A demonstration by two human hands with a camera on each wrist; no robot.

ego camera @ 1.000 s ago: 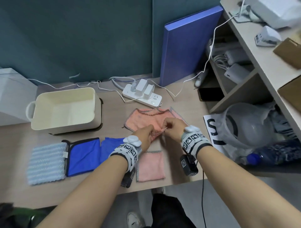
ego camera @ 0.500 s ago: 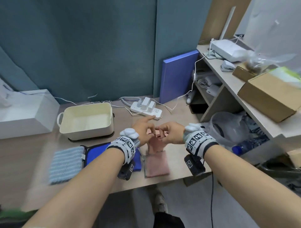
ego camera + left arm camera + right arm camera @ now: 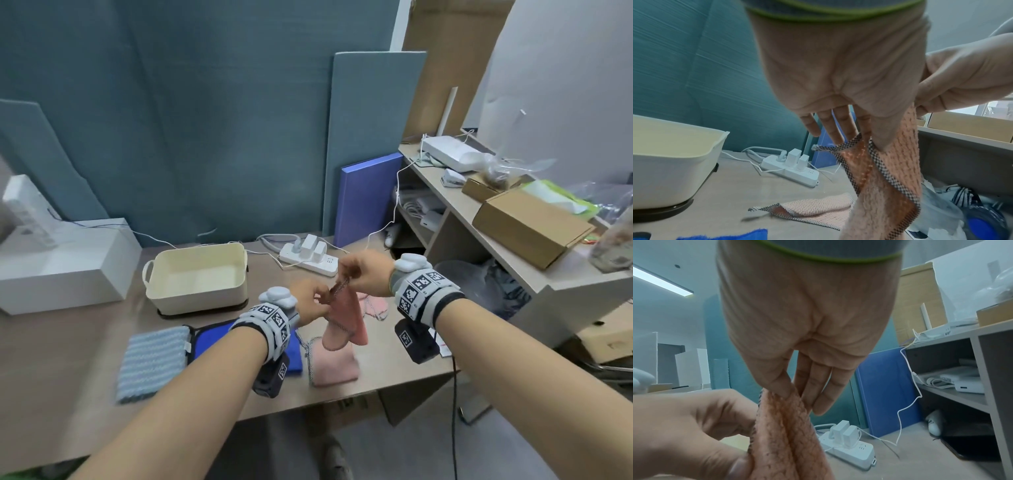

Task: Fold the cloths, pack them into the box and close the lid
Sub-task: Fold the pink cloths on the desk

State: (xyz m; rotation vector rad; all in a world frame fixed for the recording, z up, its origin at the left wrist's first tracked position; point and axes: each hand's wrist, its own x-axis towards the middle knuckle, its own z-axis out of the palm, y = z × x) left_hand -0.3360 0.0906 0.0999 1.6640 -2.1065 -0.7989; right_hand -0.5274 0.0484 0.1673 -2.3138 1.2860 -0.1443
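While I've got both hands up off the desk, the fuzzy salmon-pink cloth with the checked trim [image 3: 344, 310] hangs between them, clear above the desktop. My left hand [image 3: 310, 305] pinches its top edge at the lower side, thumb against fingertips, and my right hand [image 3: 364, 277] pinches the same edge a bit higher and just beside it, so both are clamped on the fabric. I'd say holding it up like that lets the cloth drop straight so the edges line up for a fold.

Count below the grip: one folded pink cloth [image 3: 334, 363] right under the hanging one, another pink cloth [image 3: 375, 305] lying past it, a blue cloth [image 3: 212, 337] to the left (might be two, my forearm hides part), and one pale striped cloth [image 3: 154, 359] further left. One open cream plastic box [image 3: 197, 277] sits beyond my left hand, nothing in it yet.
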